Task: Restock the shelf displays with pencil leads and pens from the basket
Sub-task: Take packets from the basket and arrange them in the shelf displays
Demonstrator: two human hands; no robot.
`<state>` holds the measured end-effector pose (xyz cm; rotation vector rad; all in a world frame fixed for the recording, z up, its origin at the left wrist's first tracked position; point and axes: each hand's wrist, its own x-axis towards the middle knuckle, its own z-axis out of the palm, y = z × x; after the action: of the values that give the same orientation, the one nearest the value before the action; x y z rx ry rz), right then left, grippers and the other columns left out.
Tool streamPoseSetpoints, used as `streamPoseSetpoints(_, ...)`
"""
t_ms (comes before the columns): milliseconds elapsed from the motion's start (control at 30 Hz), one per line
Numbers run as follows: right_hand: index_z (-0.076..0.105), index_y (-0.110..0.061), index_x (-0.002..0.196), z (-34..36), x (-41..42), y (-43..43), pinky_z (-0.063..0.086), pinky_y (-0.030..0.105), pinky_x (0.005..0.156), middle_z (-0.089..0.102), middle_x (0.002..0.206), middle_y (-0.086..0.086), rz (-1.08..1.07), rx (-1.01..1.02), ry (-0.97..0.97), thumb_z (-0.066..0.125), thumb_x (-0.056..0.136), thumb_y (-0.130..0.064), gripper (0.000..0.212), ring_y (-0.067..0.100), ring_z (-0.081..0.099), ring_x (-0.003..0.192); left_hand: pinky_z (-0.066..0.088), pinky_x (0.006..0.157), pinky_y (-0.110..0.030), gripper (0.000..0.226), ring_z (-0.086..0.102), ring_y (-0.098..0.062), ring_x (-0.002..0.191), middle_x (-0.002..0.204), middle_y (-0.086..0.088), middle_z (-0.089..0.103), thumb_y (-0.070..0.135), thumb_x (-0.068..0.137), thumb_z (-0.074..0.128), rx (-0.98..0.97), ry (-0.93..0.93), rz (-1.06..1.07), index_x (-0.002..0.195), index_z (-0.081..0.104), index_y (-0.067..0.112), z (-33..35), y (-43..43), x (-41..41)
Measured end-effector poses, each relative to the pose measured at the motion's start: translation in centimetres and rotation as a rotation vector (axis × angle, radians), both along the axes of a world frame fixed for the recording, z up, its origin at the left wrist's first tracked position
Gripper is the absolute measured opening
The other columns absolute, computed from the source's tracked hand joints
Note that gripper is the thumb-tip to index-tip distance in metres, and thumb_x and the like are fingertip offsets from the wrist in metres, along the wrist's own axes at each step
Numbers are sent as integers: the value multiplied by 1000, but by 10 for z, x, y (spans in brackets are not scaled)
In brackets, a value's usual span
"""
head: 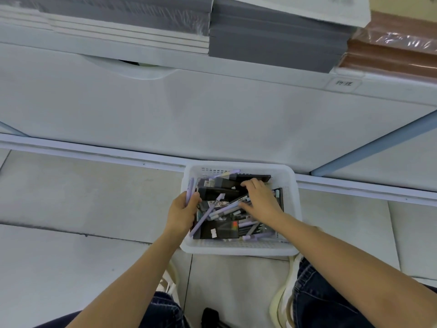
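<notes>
In the white basket [240,248] on the floor, pens and dark lead packs [220,229] are being sorted: lilac pens [189,189] are clenched in the left hand [183,213], while the right hand [259,200] (fingers spread, grasping nothing) rests on the pile. Selection is in hand; a lift to the shelf is called for next.

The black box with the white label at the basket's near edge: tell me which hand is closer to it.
Left. The left hand, gripping lilac pens, sits just beyond the black box at its left end. The right hand is farther off, reaching among pens toward the white basket's far side.
</notes>
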<state>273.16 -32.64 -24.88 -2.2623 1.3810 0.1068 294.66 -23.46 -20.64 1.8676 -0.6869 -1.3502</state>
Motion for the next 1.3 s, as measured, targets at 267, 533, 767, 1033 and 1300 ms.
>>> streamPoseSetpoints(267,53,-21,120,5,-13,-7,41,29,87,48,118,-4,126,221,27,69,81,-52,52,13,48,103,37,54,-28,31,40,-13,53,60,-2,45,35,101,47,-9,-35,-40,79,58,15,-1,-2,-3)
streamPoseSetpoints(533,55,-20,95,6,-5,-5,38,25,69,57,91,-4,265,203,0,49,97,-41,22,13,53,82,37,54,-26,31,41,-13,53,60,-2,45,34,101,47,7,-51,-42,77,56,15,2,-2,-4)
streamPoseSetpoints(767,47,-27,80,53,0,-36,42,26,60,53,67,-9,20,282,-220,35,102,-42,30,11,52,61,38,43,-20,30,40,-10,42,49,3,45,33,91,64,-51,128,76,77,56,7,22,-12,-12)
streamPoseSetpoints(1033,55,-5,114,111,43,-7,30,15,42,50,67,-4,-237,618,-730,38,103,-37,38,2,36,45,25,38,-19,38,29,-10,47,62,-4,44,35,79,74,-196,463,385,97,61,5,77,-30,-36)
streamPoseSetpoints(1300,57,-9,125,180,57,10,37,17,57,58,70,-14,-23,469,-552,31,103,-44,49,-5,47,52,39,36,-17,12,55,-7,42,57,1,64,18,90,68,-384,455,460,79,67,14,137,-29,-42)
